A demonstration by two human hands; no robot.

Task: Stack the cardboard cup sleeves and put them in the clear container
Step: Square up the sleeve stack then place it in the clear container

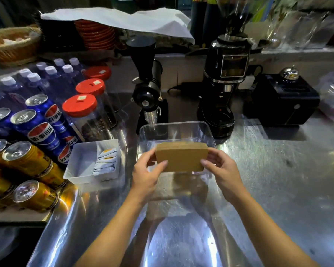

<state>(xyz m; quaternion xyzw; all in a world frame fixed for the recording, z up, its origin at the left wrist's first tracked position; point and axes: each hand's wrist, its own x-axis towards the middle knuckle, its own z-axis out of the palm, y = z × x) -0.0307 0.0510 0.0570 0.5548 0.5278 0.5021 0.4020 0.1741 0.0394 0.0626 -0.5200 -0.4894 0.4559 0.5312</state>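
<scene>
**brewbar_k:** Both hands were on it at that point. From the head cam, my left hand [146, 171] and right hand [221, 170] were each clamped on one short end of the stack of cardboard sleeves [181, 158], thumbs across the front face, fingers hidden behind. Stack looked squared up, edges flush, standing on its long edge with the long axis running left to right between my palms.

**tampr99:** And where was the bin compared to that?

**brewbar_k:** Clear container [175, 135] sat on the steel counter [268, 170] straight ahead, and the stack hung over its near wall, up around rim level. Couldn't tell from that angle whether the bottom edge had already dipped inside. Neither hand was really nearer, it was dead centre between them. The bin's long side ran the same way as the stack, so I reckon no turning was needed, just forward a touch and down.

**tampr99:** Anything in the way?

**brewbar_k:** Only that one view, but the tub looked empty. White tray of sachets [93, 160] was just beside it on the left, grinders [223, 79] behind, well clear.
</scene>
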